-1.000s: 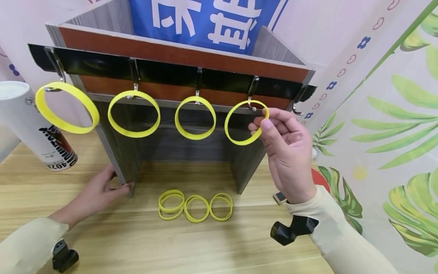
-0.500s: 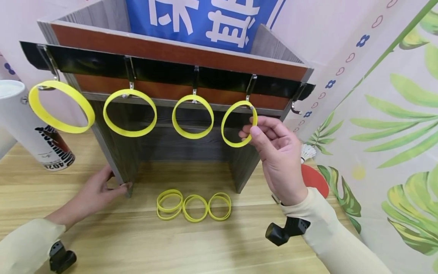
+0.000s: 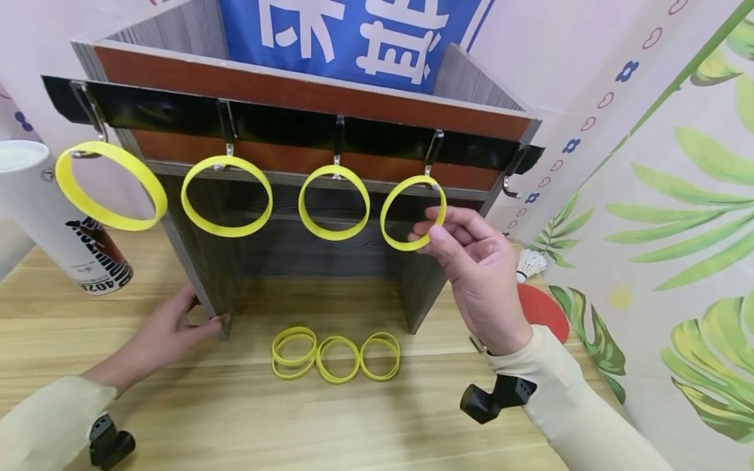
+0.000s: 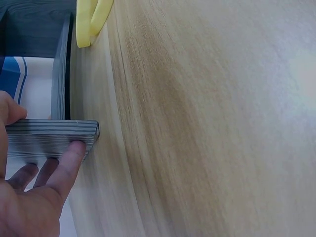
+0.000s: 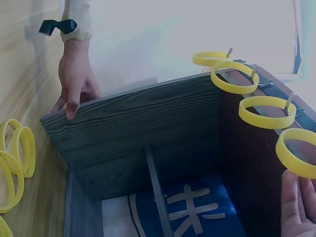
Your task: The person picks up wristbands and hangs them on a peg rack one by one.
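Note:
My right hand (image 3: 485, 275) pinches the right edge of a yellow ring (image 3: 384, 219) between thumb and fingers. The top of this ring sits at the fourth metal hook (image 3: 432, 154), whose tip shows inside it. Three more yellow rings hang from the hooks to its left, among them a wide one (image 3: 112, 219) at the far left and one (image 3: 334, 234) nearest the held ring. Low on the left side panel (image 4: 49, 140) of the grey wooden stand, my left hand (image 4: 39, 202) grips the edge between thumb and fingers.
Several yellow rings (image 3: 338, 378) lie in a row on the wooden table (image 3: 330, 425). A bare hook (image 3: 511, 180) ends the black strip at right. A white tube (image 3: 65, 216) stands left; a shuttlecock (image 3: 531, 263) and red paddle (image 3: 538, 314) are beyond my right hand.
My right hand has moved left and slightly down with the ring, whose top has come onto the fourth hook. My left hand keeps its grip on the panel.

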The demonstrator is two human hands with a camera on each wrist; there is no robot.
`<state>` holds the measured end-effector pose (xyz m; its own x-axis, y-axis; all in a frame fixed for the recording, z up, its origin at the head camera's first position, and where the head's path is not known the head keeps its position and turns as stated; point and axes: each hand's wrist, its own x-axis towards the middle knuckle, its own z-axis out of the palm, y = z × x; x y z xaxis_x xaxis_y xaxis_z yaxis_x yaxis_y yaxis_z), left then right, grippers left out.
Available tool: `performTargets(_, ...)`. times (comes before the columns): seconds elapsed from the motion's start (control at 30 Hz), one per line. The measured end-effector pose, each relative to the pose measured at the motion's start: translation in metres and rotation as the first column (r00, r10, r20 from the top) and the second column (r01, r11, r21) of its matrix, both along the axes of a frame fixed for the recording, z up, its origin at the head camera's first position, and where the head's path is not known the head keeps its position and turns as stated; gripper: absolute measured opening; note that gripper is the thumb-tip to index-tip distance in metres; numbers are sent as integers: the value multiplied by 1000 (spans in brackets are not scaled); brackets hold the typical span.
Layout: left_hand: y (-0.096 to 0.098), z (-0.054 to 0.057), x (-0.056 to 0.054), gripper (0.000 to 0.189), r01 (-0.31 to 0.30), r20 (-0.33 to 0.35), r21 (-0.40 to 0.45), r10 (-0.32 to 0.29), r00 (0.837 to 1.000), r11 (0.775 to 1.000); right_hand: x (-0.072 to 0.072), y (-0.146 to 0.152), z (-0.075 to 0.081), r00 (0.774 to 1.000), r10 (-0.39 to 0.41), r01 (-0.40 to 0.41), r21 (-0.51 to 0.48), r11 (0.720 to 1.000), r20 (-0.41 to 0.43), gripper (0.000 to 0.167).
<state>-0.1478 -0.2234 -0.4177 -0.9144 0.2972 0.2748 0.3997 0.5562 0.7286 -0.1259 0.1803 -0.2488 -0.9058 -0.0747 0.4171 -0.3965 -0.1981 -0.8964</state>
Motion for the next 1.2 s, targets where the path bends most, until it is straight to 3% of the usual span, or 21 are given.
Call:
performTargets(0.23, 1, -3, -2, 71, -5, -18, -5, 5, 1000, 1000, -1, 1, -10, 995, 44, -56, 134, 989, 93, 25)
performTargets(0.43, 2, -2, -2, 73, -6, -5, -4, 6, 1000, 1000, -10, -3, -32, 985, 105, -129, 181, 975, 138, 25)
performTargets(0.67, 1, -3, -2, 72, -2, -15, -7, 2, 1000, 1000, -22, -14, -70, 960, 156, -229, 328, 916, 233, 31)
performTargets(0.8, 1, -3, -1, 72, -5, -14, -9, 5, 1000, 1000, -34, -18, -89, 941, 166, -292, 461, 838, 293, 27)
performTargets(0.9, 1, -2, -1, 72, -2, -10, -5, 2, 1000, 1000, -43, -20, -103, 932, 207, -347, 562, 751, 298, 24)
performTargets(1.1, 2, -1, -1, 74, 1, -12, 4, -1, 1000, 1000, -54, -29, -128, 922, 298, -377, 753, 540, 247, 22)
performTargets(1.2, 2, -1, -1, 74, -5, -18, 5, 5, 1000, 1000, -57, -34, -137, 910, 322, -392, 792, 468, 260, 22)
